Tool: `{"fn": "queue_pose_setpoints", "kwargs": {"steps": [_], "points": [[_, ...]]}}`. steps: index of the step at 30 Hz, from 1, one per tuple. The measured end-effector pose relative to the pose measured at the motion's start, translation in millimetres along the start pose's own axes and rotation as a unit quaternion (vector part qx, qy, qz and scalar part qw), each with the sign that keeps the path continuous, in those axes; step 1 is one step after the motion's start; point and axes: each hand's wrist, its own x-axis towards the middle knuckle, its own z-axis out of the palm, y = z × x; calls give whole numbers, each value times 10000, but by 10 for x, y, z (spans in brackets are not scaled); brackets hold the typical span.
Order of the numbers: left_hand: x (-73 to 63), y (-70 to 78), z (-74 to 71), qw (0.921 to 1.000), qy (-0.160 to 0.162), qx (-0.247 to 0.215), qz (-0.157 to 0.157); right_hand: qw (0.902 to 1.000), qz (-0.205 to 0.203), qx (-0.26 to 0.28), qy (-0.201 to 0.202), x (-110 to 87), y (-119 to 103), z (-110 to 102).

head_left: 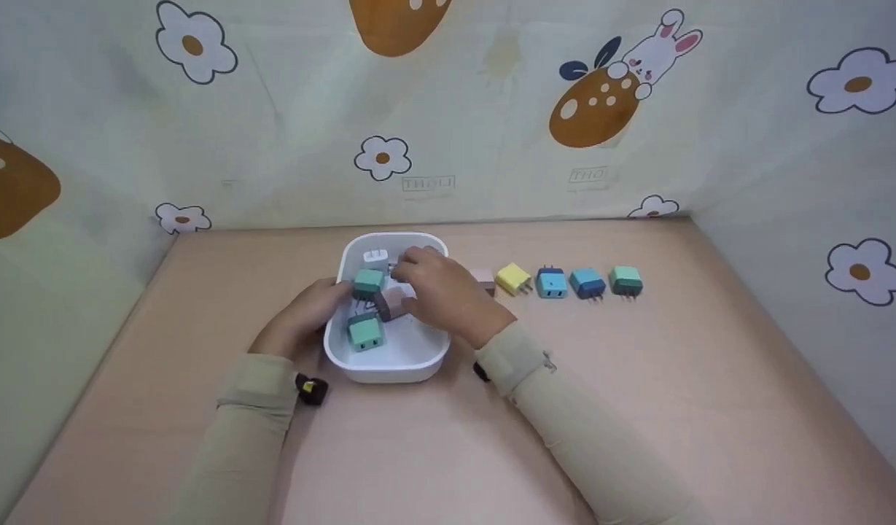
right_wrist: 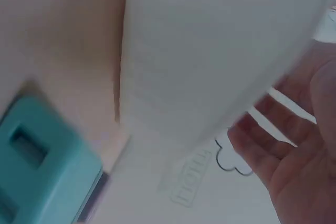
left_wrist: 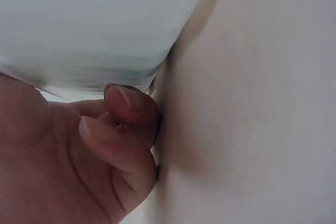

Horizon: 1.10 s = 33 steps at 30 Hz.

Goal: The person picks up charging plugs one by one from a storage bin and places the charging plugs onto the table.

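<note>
Well, nearest to me, two beige sleeves (head_left: 254,408) are running forward to the person's hands, with a small black device (head_left: 312,389) sitting below the left wrist. The left hand (head_left: 309,312) is gripping the side of a white bin (head_left: 396,374), its outer fingers curling beside the base. The right hand (head_left: 451,292) is reaching over the opposite rim, its fingers bending down into the bin; I cannot tell whether they are pinching anything, as the back of the hand is hiding the tips. Inside, a mint plug (head_left: 365,333) is lying closest to me, between the two hands' fingers. Just beyond it, a mauve plug (head_left: 391,303) is resting beside the right thumb, a green plug (head_left: 368,282) is sitting near the left fingertips, and a white plug (head_left: 375,257) is standing farther off, left of the right fingers. Outside, to the right of those fingers, a row is stretching away sideways: a pink plug (head_left: 484,277) partly hiding behind the hand, then a yellow plug (head_left: 513,278), a light-blue plug (head_left: 552,284), a dark-blue plug (head_left: 587,284) and a pale-green plug (head_left: 625,280). Beyond all fingers, a printed backdrop (head_left: 302,146) is hanging, showing flowers and a rabbit.
</note>
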Motion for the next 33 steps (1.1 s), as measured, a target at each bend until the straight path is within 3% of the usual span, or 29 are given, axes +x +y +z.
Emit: {"fn": "queue_pose_setpoints", "kwargs": {"steps": [6, 10, 14, 24, 33], "points": [[-14, -15, -7, 9999, -24, -117, -75, 9942, 263, -941, -458, 203, -57, 278], [-24, -15, 18, 9995, -53, -320, -7, 9886, 373, -1289, -675, 221, -31, 371], [-22, -4, 34, 9979, -154, -622, 50, 9881, 291, -1381, -613, 226, -5, 393], [-20, 9, 16, 9983, -121, -566, 58, 9943, -35, -737, -769, 238, -11, 407], [-28, 2, 5, 9990, -113, -437, 70, 9954, -370, -525, -718, 222, 13, 407]]}}
